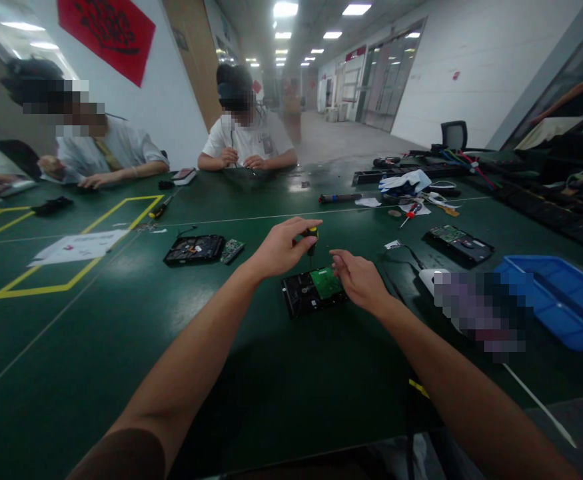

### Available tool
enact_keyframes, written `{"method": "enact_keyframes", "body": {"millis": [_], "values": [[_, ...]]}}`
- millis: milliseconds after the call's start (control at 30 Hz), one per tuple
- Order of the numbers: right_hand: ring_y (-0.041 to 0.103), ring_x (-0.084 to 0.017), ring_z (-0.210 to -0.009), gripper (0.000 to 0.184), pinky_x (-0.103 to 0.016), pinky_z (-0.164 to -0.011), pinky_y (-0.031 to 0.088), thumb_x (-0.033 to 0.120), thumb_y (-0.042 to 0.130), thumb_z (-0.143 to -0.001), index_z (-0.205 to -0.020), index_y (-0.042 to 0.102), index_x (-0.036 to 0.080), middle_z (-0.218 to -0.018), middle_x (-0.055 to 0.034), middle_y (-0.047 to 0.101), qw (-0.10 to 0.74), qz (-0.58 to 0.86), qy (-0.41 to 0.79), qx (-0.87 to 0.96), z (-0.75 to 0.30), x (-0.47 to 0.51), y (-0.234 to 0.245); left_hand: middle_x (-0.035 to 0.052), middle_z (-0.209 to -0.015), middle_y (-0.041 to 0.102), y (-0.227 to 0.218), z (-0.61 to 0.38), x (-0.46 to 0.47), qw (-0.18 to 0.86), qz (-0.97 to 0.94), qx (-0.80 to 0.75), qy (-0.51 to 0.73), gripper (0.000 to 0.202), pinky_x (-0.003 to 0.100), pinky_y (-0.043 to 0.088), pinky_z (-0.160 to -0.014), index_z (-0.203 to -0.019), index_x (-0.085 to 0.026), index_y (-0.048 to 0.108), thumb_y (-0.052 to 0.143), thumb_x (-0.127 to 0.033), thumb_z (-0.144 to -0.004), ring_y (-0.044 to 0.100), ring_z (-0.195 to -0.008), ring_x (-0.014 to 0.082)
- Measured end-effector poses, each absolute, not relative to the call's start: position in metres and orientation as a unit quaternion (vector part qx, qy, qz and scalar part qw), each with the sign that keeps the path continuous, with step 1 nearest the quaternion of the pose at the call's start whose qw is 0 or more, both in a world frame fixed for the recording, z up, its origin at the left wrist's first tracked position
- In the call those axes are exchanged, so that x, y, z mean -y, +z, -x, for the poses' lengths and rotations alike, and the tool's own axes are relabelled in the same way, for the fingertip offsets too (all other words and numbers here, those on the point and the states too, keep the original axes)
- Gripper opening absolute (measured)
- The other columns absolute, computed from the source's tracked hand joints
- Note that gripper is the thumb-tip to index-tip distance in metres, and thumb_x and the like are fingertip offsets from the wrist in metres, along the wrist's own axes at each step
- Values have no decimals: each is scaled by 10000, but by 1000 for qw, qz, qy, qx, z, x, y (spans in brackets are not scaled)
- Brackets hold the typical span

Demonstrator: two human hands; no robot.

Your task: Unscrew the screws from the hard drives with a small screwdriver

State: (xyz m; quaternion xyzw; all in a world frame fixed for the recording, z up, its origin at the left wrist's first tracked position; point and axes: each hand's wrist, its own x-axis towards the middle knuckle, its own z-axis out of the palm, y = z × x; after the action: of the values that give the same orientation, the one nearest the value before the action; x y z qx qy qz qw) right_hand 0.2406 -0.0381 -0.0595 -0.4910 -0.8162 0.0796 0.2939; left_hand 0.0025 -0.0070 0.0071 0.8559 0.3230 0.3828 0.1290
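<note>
My left hand is closed around the yellow and black handle of a screwdriver, which stands upright with its tip down over a hard drive. The drive lies in front of me with its green circuit board facing up. My right hand is at the drive's right end and covers part of it. Its fingers are stretched out and slightly bent, with nothing visible between them. Whether they touch the drive is hard to make out.
Left on the green table lie another hard drive and a loose circuit board. To the right are a third drive, a blue tray, a red screwdriver and a partly blurred object. Two people sit opposite.
</note>
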Motion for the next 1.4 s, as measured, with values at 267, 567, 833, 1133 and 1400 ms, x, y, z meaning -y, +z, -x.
{"method": "enact_keyframes", "body": {"millis": [267,567,833,1133,1400], "values": [[719,-259,-1056,438,-418,-966,506,238,314,-1072,-1477,470,178,-989,-66,789,321,491,107,803,-244,32,-70,77,-1150,701,7,-4,8,126,-846,-339,392,323,304,584,-792,-1291,-221,673,673,-261,-971,659,-984,182],[620,-277,-1093,310,-455,-969,477,205,484,-1001,-1225,692,151,-1187,-146,681,219,394,44,891,-238,43,-61,72,-1120,699,8,-3,7,120,-849,-335,392,343,305,586,-809,-1322,-228,675,658,-246,-980,652,-999,184],[613,-269,-1094,298,-460,-992,466,230,534,-994,-1208,736,182,-1186,-124,697,189,350,47,916,-235,46,-60,94,-1216,697,9,-2,7,143,-860,-312,379,452,382,575,-939,-1454,-218,578,530,-145,-1010,666,-1021,183],[627,-270,-1084,298,-452,-962,465,312,541,-1025,-1164,768,178,-1173,-130,709,171,356,65,916,-232,50,-54,31,-1015,652,4,-7,7,100,-830,-356,418,252,254,556,-726,-1122,-221,707,773,-341,-911,651,-891,155],[626,-274,-1093,302,-470,-971,462,340,542,-1033,-1161,766,183,-1178,-128,712,177,352,61,917,-232,49,-57,18,-975,671,2,-7,6,94,-818,-371,430,278,247,546,-697,-1024,-195,688,847,-332,-842,649,-840,144]]}}
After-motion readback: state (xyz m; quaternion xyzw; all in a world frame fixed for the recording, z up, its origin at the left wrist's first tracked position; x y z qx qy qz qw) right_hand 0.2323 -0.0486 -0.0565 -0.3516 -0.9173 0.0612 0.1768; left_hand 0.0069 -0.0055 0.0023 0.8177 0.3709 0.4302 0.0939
